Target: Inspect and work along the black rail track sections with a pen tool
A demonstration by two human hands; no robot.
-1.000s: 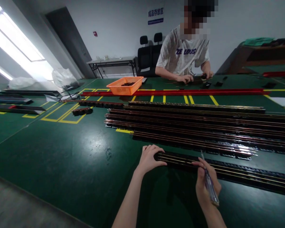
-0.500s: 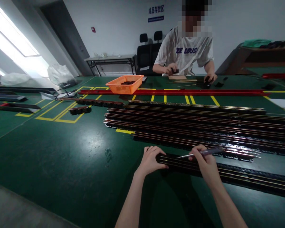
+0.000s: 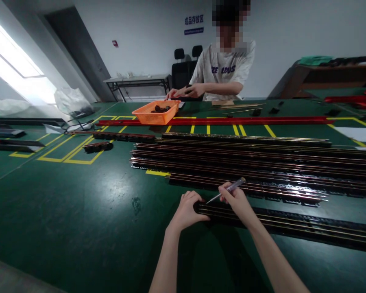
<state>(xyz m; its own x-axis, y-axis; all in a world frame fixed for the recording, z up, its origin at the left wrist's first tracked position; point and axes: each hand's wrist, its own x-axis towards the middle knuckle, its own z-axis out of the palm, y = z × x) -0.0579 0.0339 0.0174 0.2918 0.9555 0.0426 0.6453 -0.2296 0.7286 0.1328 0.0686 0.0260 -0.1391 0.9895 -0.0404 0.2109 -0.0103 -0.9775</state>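
Note:
A long black strip (image 3: 280, 221) with thin brass-coloured rods along it lies nearest me on the table. My left hand (image 3: 187, 209) grips its left end, thumb on the near side and fingers on the far side. Between the fingers of my right hand (image 3: 236, 201) is a screwdriver (image 3: 232, 187) with a clear handle and a thin metal shaft. Its tip points down and left, at the strip's left end close to my left hand; whether it touches cannot be made out. Several similar rodded strips (image 3: 219, 158) lie side by side just beyond.
An orange basket (image 3: 152, 118) holding dark pieces stands beyond the strips, near a long red bar (image 3: 256, 121). Across the green table (image 3: 79, 219) a co-worker (image 3: 224, 69) reaches towards the basket. A short dark piece (image 3: 98, 147) lies left; plastic bags (image 3: 70, 99) sit further back.
My right hand has moved left along the strip, bringing the screwdriver tip close to my left hand, with its handle raised more steeply. The co-worker's hands have shifted to the basket.

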